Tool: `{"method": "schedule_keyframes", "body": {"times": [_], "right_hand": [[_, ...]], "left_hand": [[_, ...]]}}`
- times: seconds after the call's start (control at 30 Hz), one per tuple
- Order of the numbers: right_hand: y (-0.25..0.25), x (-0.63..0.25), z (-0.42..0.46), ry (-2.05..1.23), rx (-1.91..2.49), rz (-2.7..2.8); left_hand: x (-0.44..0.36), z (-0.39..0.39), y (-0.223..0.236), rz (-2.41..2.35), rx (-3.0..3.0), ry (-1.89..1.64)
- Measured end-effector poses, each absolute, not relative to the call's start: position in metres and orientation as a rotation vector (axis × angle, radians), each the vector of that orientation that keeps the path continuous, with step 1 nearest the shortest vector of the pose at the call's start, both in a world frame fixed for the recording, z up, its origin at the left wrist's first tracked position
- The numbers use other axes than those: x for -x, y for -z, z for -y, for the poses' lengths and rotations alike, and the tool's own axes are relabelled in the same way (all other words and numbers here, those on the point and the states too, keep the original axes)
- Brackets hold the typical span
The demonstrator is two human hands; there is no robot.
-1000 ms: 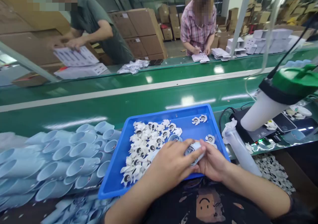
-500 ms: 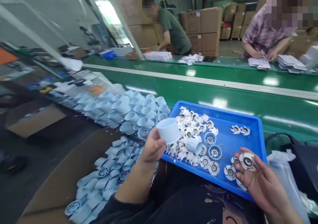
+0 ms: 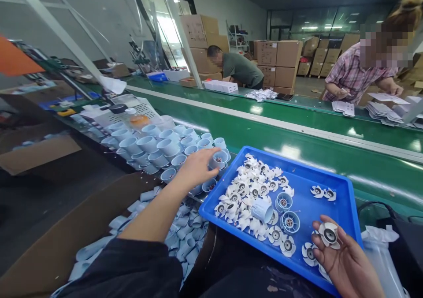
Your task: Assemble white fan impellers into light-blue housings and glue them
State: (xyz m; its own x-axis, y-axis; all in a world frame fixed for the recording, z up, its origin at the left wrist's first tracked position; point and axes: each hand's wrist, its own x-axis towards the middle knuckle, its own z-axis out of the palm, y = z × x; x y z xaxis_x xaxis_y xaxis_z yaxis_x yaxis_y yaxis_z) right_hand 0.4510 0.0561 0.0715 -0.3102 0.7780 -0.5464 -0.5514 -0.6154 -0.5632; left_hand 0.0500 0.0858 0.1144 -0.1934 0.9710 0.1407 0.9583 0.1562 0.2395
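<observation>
My left hand reaches to the right end of a pile of light blue plastic cylinders. Its thumb and fingers are around one fan housing, a light blue cylinder whose open end shows a small motor inside. Over the right side of a blue tray, my right hand is palm up and holds a small white fan blade between thumb and fingers. Many white fan blades are heaped in the tray's left part. Among them lie one housing on its side and two upright housings.
A cardboard box full of light blue cylinders stands below my left arm. Behind the tray runs a green conveyor belt. Two people work across it, beside stacked cartons. A clear plastic bag is right of the tray.
My left hand has moved left and away from over the tray to the pile with the light blue housing. My right hand still holds the fan blade. The camera view has tilted up.
</observation>
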Motion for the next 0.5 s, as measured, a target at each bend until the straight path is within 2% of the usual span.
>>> {"method": "schedule_keyframes", "body": {"times": [0.13,0.5], "right_hand": [[-0.073,-0.45,-0.052,-1.984,1.027,0.367],[-0.066,-0.451,-0.057,-2.031,0.956,0.375]], "left_hand": [[-0.05,-0.126,-0.114,-2.325,-2.008,-0.19],[-0.058,-0.201,-0.099,-2.119,-2.102,0.137]]}}
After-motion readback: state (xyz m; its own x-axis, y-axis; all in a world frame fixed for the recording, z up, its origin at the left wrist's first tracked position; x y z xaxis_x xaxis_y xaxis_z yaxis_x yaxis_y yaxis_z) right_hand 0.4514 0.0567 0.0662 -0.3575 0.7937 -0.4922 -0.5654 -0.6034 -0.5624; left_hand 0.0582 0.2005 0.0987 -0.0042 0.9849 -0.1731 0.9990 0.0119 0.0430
